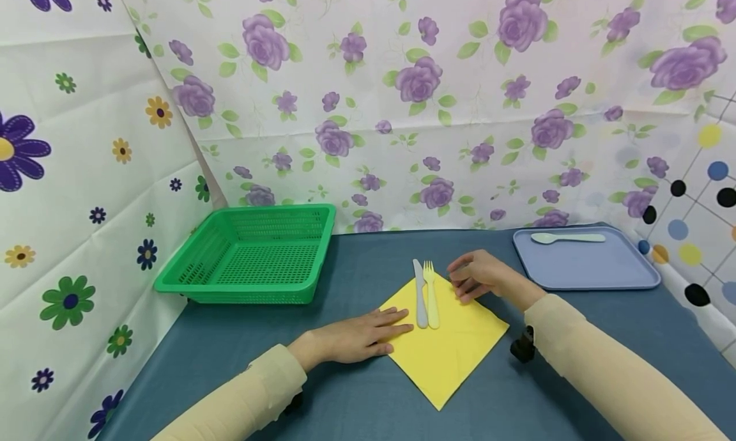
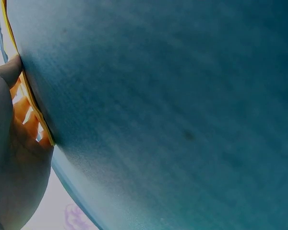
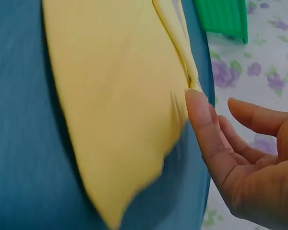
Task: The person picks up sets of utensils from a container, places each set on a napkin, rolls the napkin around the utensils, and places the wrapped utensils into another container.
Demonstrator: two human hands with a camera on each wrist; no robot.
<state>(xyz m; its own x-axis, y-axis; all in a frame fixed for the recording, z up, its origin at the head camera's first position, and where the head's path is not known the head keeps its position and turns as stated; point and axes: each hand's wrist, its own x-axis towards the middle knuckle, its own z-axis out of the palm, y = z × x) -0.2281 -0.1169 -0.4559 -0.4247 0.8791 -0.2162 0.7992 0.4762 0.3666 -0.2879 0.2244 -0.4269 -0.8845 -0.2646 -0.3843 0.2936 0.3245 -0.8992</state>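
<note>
A yellow napkin (image 1: 448, 358) lies diamond-wise on the table. On it, side by side, are a grey knife (image 1: 420, 294) and a pale yellow fork (image 1: 430, 294), their upper ends reaching past its far edge. My left hand (image 1: 359, 335) rests with spread, straight fingers on the napkin's left corner, just left of the knife. Beside the far right edge of the napkin is my right hand (image 1: 480, 273), its fingers loosely bent. In the right wrist view the thumb stands apart from the fingers (image 3: 201, 112), and a fingertip is at the napkin's edge; whether it touches I cannot tell.
A green plastic basket (image 1: 253, 295) stands at the back left of the blue table (image 1: 356, 262). At the back right, a light blue tray (image 1: 586, 268) bears a pale spoon (image 1: 566, 238). Flowered sheets (image 1: 322, 77) hang behind and at the left.
</note>
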